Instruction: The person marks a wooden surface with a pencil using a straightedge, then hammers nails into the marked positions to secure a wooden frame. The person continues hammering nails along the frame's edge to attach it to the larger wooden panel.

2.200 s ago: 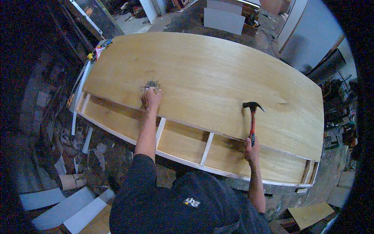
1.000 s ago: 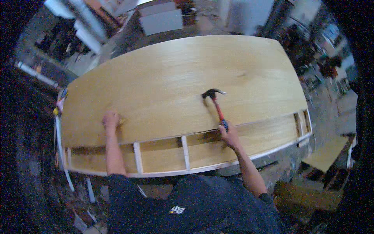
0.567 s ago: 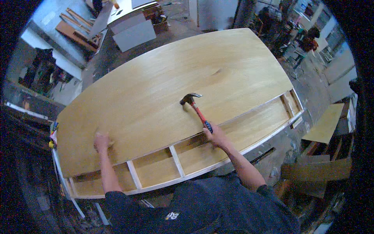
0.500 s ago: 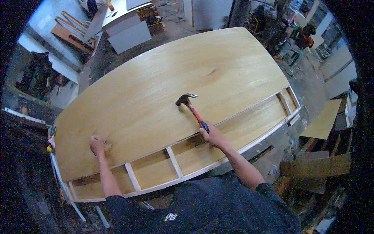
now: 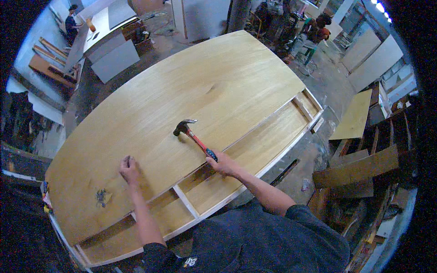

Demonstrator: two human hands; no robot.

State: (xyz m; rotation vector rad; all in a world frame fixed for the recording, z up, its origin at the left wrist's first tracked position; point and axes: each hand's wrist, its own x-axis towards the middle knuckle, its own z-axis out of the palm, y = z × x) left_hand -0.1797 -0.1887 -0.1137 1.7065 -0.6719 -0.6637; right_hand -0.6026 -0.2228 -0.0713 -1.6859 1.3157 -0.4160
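Note:
My right hand (image 5: 221, 163) grips the dark lower handle of a claw hammer (image 5: 193, 137) with a red shaft. Its dark metal head is over the big plywood sheet (image 5: 182, 86), claw pointing right. My left hand (image 5: 130, 170) is held above the sheet, left of the hammer, fingers pinched together. Something small and dark shows at the fingertips, too small to name. Behind that hand, to its left, a small pile of nails (image 5: 100, 197) rests on the sheet. The sheet covers most of a wooden frame (image 5: 185, 200), whose open compartments show along the near side.
Boards and offcuts (image 5: 357, 168) are stacked at the right, by a yellowish panel (image 5: 353, 116). At the back left, a person (image 5: 71, 23) stands by a white-topped table (image 5: 107, 25). Another person (image 5: 314, 34) is at the back right. Small coloured items (image 5: 46, 198) sit at the left edge.
My left hand has moved from the nail pile to the right, toward the hammer, and the pile now shows. The hammer stays in my right hand. The view has turned to the right.

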